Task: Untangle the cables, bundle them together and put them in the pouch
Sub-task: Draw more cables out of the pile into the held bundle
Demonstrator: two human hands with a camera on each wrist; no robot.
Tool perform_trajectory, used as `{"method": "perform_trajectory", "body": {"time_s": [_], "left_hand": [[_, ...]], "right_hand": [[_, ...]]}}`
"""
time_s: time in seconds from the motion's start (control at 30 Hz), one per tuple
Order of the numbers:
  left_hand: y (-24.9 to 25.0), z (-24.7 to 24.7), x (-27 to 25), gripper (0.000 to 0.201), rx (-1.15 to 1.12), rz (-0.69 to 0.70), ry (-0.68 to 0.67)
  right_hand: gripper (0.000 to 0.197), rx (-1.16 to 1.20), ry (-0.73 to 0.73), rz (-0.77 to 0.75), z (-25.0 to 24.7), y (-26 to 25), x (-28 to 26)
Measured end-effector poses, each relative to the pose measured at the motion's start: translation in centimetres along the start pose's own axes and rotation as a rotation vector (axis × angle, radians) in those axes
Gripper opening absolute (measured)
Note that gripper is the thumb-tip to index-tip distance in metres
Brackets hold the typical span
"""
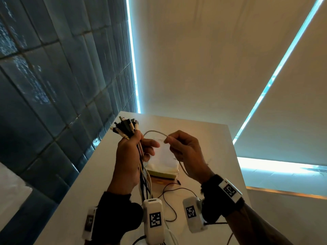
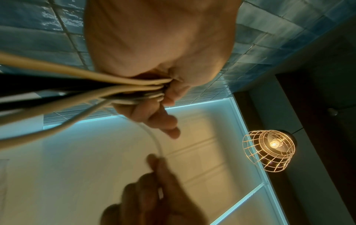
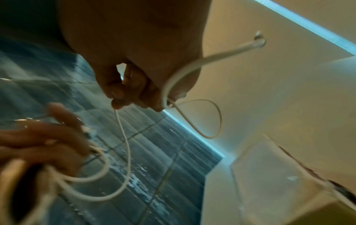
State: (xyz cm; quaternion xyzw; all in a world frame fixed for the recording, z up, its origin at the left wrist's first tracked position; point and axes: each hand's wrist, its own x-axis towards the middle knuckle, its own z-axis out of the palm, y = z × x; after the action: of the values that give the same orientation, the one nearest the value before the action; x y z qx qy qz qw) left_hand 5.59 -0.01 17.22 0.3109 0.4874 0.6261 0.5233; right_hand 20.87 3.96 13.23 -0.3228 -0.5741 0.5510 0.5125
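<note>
My left hand [image 1: 131,152] grips a bundle of black and white cables [image 1: 126,129], plug ends fanned out above the fist, the strands hanging down past the wrist. In the left wrist view the fingers [image 2: 163,115] curl round the same strands [image 2: 134,89]. My right hand [image 1: 184,149] pinches one thin white cable [image 1: 155,132] that arcs over from the left fist and trails down past the palm. In the right wrist view that cable [image 3: 125,137] hangs in loops from the fingertips [image 3: 134,99]. The pale pouch [image 1: 162,163] lies on the white table [image 1: 212,138] under both hands.
A thin black cable [image 1: 169,206] snakes across the table near its front. A blue tiled wall [image 1: 53,85] runs close along the left; pale window blinds [image 1: 194,68] hang behind the table. A caged lamp [image 2: 269,150] hangs overhead.
</note>
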Motion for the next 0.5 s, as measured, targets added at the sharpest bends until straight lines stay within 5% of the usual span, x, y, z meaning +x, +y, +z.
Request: {"method": "perform_trajectory", "body": {"time_s": [0.2,0.5], "left_hand": [[0.9,0.0,-0.2,0.025,-0.195,-0.035,-0.082],[1.8,0.2,-1.0,0.027,-0.37,0.063,-0.222]], "right_hand": [[0.016,-0.007,-0.219,-0.002,0.8,-1.2,-1.1],[0.03,-0.216,-0.187,0.229,-2.1,4.2,-1.5]]}}
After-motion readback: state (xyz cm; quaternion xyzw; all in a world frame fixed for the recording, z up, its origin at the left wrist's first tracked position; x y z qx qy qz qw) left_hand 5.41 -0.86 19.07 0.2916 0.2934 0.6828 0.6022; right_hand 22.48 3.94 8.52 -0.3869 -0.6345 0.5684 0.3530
